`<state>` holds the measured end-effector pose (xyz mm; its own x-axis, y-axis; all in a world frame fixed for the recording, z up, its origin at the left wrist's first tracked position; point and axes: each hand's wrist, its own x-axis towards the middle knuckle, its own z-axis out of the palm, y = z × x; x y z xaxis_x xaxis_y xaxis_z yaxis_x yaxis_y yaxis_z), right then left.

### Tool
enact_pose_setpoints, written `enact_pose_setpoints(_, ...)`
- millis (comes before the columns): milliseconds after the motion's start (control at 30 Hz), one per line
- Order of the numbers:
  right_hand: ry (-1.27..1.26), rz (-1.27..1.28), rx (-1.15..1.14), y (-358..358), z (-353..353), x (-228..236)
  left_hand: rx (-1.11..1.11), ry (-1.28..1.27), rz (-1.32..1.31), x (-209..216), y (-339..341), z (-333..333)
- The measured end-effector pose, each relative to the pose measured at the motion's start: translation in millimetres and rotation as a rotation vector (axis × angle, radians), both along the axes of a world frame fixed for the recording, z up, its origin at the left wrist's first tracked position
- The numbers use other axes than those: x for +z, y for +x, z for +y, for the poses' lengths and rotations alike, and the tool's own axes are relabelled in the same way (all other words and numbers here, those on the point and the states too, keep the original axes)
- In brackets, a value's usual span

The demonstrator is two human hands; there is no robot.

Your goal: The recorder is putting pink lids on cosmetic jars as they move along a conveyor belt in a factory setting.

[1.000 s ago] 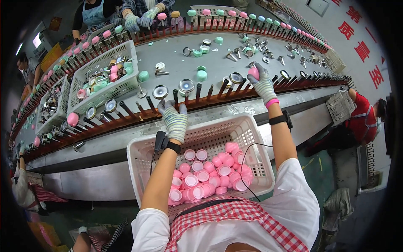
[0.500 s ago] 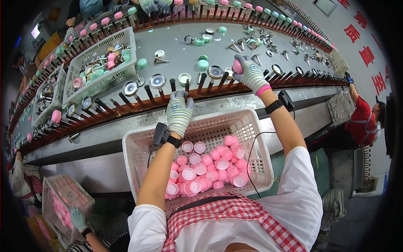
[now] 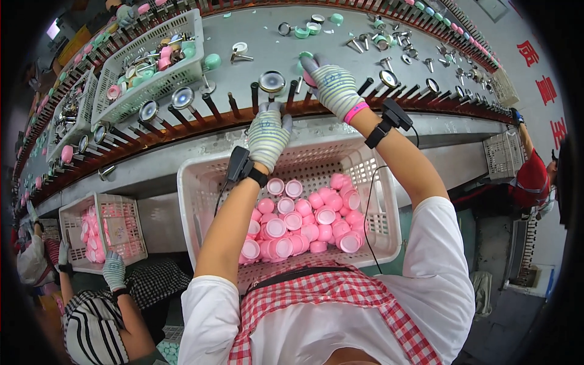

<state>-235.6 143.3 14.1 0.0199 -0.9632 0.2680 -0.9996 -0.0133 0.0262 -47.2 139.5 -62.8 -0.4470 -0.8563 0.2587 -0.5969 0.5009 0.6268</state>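
Both my hands wear striped knit gloves with grey fingertips. My right hand [image 3: 333, 88] pinches a pink cap [image 3: 309, 79] above the row of dark rods along the conveyor's near edge. A green cap [image 3: 306, 56] shows just beyond those fingers. My left hand [image 3: 267, 139] reaches to the rusty rail [image 3: 234, 114], thumb apart from the fingers, tips by a rod that carries a round metal disc [image 3: 272, 82]. Whether the fingertips touch that rod is unclear. Below my arms stands a white perforated basket [image 3: 392, 219] with many pink caps [image 3: 293, 220] inside.
On the grey work surface stands a basket [image 3: 198, 45] of mixed metal parts and caps. Loose metal parts [image 3: 383, 41] lie at the far right. At lower left a co-worker's gloved hand [image 3: 114, 271] is by a second basket [image 3: 125, 228]. Another person in red [image 3: 530, 176] works at right.
My right hand has moved left with the pink cap. The rods and metal discs have shifted left along the edge. The co-worker at lower left and their basket show more fully.
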Motion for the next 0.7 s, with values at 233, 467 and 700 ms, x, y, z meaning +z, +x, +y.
enact_pose_setpoints(233, -0.106, -0.301, 0.464, 80.4, 72.0, -36.4, 0.002, 0.053, 0.206, -21.3, 11.3, -11.9)
enact_pose_setpoints(467, 0.557, -0.408, -0.03, 121.2, 153.1, -189.2, 0.026, 0.027, 0.158, -18.3, 9.3, -3.0)
enact_pose_setpoints(700, 0.872, -0.39, -0.212, 120.4, 138.2, -232.5, -0.029, -0.009, 0.176, -14.9, 2.4, -2.2)
